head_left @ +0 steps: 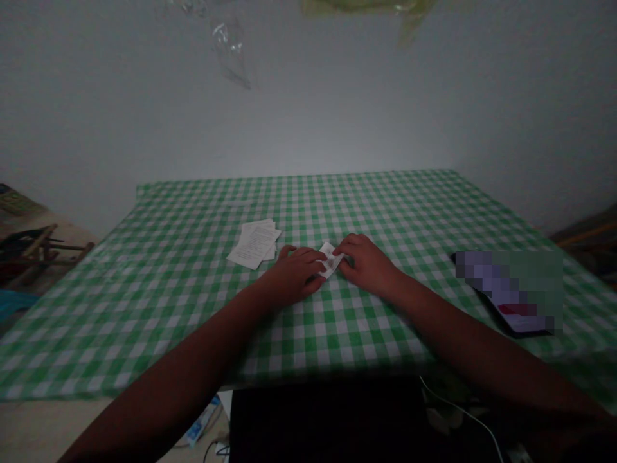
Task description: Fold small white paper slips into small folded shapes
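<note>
At the far left, beyond the table's left edge, a wooden frame (36,254), perhaps a low chair, stands on the floor. The table is covered with a green-and-white gingham cloth (144,321), and a loose stack of printed paper sheets (253,244) lies near its middle, towards the far edge. The sheets are slightly fanned, and the stack sits just beside the left hand (292,276), whose fingers reach right and lie over a narrow printed paper slip (330,259).

The slip is on the cloth between the two hands, angled and near the table's centre. The right hand (366,263) comes in from the other side, its fingertips (341,244) on the slip's upper end. The hands stand close together in a narrow hold around the slip, but I cannot tell whether they pinch it or only press it against the cloth.

Well to the right, near the right edge, lies a dark phone (511,292), its screen pixelated.

The slip is small and held only at its ends, so uneven pressure could skew or crease it, or a sideways drag could tear it. A careless shift of the left hand could also knock the loose stack and scatter its sheets.
</note>
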A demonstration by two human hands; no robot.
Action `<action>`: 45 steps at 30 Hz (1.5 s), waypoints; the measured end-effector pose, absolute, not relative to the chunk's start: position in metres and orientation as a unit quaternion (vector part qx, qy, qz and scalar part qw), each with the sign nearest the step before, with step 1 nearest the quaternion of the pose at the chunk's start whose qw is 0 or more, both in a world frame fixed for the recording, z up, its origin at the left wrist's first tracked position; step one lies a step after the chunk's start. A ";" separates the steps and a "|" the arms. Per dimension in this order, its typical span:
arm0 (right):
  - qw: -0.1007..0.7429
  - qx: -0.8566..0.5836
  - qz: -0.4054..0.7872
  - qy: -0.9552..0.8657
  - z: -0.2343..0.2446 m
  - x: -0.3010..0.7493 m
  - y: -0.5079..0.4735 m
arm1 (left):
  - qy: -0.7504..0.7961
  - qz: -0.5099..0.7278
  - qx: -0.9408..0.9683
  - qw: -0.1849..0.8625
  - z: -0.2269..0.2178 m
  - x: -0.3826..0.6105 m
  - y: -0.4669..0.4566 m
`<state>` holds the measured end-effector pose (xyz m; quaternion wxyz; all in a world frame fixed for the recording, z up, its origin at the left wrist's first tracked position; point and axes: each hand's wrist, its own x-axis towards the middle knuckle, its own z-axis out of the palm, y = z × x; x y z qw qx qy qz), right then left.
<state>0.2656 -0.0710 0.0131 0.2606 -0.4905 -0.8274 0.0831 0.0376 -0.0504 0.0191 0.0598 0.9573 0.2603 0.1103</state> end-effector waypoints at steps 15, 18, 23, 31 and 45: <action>0.220 -0.471 0.097 -0.849 0.024 0.270 -0.070 | 0.280 0.077 0.950 0.113 0.016 0.029 -0.039; 0.192 -0.471 0.085 -0.857 0.023 0.270 -0.070 | 0.283 0.070 0.951 0.106 0.015 0.027 -0.037; 0.165 -0.427 0.083 -0.885 0.024 0.271 -0.073 | 0.289 0.091 0.945 0.126 0.015 0.025 -0.036; 0.177 -0.384 0.073 -0.903 0.020 0.272 -0.076 | 0.269 0.138 0.942 0.148 0.013 0.023 -0.032; 0.252 -0.357 0.118 -0.892 0.009 0.268 -0.065 | 0.185 0.197 0.937 0.219 0.009 0.031 -0.030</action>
